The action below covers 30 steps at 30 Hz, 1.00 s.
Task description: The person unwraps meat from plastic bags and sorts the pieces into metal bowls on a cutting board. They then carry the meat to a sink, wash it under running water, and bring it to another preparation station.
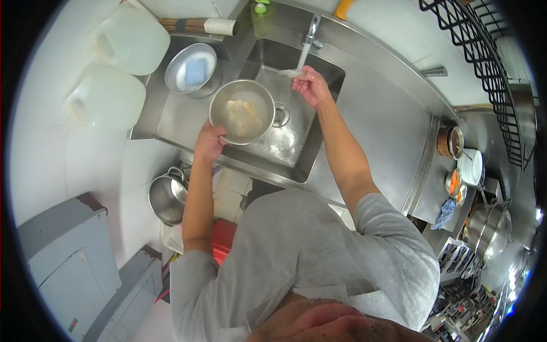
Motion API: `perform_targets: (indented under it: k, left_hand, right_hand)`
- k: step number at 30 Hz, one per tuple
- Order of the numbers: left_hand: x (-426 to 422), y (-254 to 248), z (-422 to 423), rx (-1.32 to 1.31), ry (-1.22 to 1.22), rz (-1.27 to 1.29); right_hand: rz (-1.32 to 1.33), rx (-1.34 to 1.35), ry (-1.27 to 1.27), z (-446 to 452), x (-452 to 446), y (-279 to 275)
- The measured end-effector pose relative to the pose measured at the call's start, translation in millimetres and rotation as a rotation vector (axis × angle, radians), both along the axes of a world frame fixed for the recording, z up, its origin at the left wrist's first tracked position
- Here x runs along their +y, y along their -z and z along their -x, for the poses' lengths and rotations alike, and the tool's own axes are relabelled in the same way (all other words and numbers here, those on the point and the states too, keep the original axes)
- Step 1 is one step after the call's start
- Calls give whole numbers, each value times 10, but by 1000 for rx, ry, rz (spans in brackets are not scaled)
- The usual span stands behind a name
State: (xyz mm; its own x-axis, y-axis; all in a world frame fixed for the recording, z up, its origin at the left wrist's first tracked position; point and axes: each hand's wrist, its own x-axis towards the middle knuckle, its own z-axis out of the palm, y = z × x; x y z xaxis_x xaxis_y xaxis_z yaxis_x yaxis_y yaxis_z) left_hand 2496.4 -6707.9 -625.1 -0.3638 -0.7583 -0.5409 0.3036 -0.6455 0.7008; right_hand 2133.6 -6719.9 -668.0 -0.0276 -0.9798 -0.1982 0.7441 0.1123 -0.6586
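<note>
A round metal bowl [242, 112] with cloudy water and pale yellowish pieces is tilted slightly over the left part of the steel sink [293, 145]. My left hand [211, 141] grips its lower left rim. Near the faucet [310, 34], my right hand [311, 85] pinches a small whitish piece [292, 73] under the spout, where water seems to run. The drain [281, 115] shows just right of the bowl.
Left of the sink stand a metal bowl [176, 73] with suds and a blue sponge [196, 72], and two plastic jugs [108, 94]. A green soap bottle [262, 20] is behind. A black wire rack [490, 62] hangs at right above plates [469, 166].
</note>
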Motion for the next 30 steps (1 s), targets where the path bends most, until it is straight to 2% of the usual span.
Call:
perform_targets:
  k: [3,6,9,12,13,14,15,16,17,20,23,26,29,30]
  left_hand:
    - [133,-192,-36,-31,-84,-29]
    - [184,-182,-86,-20,-121,-36]
    - [193,-208,-64,-14,-168,-55]
    - [180,-101,-141,23,-140,-38]
    - [178,-52,-180,41,-120,-25]
    - [164,-39,-195,12,-90,-12]
    - [149,-33,-212,-20,-67,-2]
    - [180,-45,-255,-56,-49,4]
    - [238,-130,-251,-55,-89,-17]
    - [241,-319,-143,-25,-156,-28]
    - [304,-221,-226,4,-159,-9]
    - [356,-198,-261,7,-155,-4]
    - [424,-302,-201,17,-209,-21]
    - [442,-305,-197,26,-213,-29]
  right_hand:
    - [122,-319,-62,-30,-158,64]
    - [121,-544,3,-122,-114,5]
    - [-85,-477,120,-218,-168,-80]
    - [-275,-135,82,178,-383,482]
    - [-405,309,136,285,-446,437]
    - [-443,611,177,473,-510,395]
    - [-379,679,376,534,-493,181]
    - [-240,1496,540,888,-706,477]
    - [-194,1644,447,899,-680,84]
    - [-184,1300,169,1289,-1009,256]
    - [-148,1205,114,1452,-1179,317]
    - [-495,982,-23,1410,-1164,6]
    - [-620,528,-78,1495,-1282,127]
    - [-650,488,-75,1513,-1292,138]
